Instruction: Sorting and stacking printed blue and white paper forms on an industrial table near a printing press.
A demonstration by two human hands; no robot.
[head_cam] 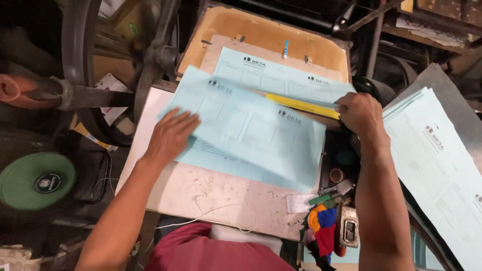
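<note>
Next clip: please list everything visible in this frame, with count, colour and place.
printed sheets: a few, pale blue, on the work board
sheet on platen: one, pale blue, top centre
yellow strip: one, by the right hand
sheet stack: one pile, pale blue, right
work board: one, whitish, centre
flywheel: one, dark, upper left
green disc: one, left
cloth: one, multicoloured, bottom centre
white cord: one, on board
left hand: flat on sheets
right hand: gripping sheet edge

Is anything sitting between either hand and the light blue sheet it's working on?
Nothing visible. The left hand lies flat on the light blue sheet, and the right hand is at its right edge beside a yellow strip.
</note>
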